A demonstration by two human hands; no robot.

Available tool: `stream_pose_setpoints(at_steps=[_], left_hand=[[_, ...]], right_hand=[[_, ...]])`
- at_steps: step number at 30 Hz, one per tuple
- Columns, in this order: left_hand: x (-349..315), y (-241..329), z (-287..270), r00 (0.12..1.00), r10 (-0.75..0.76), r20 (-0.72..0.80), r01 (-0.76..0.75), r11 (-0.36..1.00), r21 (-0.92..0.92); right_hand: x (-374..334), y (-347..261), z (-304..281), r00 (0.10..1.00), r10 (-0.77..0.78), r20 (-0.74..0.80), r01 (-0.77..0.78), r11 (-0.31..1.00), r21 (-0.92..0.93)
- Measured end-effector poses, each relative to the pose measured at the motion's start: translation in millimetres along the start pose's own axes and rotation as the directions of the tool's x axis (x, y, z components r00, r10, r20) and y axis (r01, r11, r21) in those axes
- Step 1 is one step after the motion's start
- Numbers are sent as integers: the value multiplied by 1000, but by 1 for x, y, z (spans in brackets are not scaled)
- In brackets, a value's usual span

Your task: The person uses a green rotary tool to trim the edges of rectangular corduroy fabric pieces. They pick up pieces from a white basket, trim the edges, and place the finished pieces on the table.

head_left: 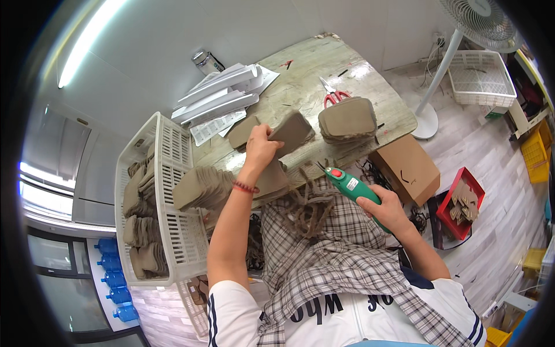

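Your left hand [261, 149] pinches a grey-brown pulp tray piece [292, 133] by its edge, lifted just above the wooden table [300, 81], while your right hand [386, 209] wraps its fingers tight around the green electric cutter [354, 188]. With so light a pinch the piece could slip. The cutter's tip, near your left forearm and the trimmings [309, 208] on your lap, could nick you or snag.

A worn wooden table [300, 81] is covered with brown cardboard stacks [348, 120], red-handled scissors [332, 93], white profiles [217, 95] and a white crate [167, 191].

Left hand [261, 147] grips tan pad [292, 132] — right hand [386, 209] holds green cutter [350, 184].
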State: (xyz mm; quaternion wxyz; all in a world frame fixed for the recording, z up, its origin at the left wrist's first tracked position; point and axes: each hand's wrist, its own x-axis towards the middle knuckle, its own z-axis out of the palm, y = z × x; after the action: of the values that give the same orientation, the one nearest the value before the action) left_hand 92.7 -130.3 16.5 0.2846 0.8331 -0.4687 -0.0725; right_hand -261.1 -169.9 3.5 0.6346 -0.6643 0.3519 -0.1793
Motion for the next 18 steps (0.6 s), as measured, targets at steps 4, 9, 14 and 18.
stream_pose_setpoints(at_steps=[4,9,14,18], left_hand=[[-23,-6,3,986,-146,74,141,525,-839],[-3,-6,14,958,-261,115,217,407,-887],[19,-45,44,977,-207,-56,118,735,-668],[19,-59,59,961,-92,-260,6,950,-313]], right_hand=[[4,-11,10,997,-73,-15,73,997,-10],[8,-23,20,998,-68,-15,68,995,67],[7,-15,21,997,-57,-44,58,998,17],[10,-16,24,998,-42,-52,43,999,17]])
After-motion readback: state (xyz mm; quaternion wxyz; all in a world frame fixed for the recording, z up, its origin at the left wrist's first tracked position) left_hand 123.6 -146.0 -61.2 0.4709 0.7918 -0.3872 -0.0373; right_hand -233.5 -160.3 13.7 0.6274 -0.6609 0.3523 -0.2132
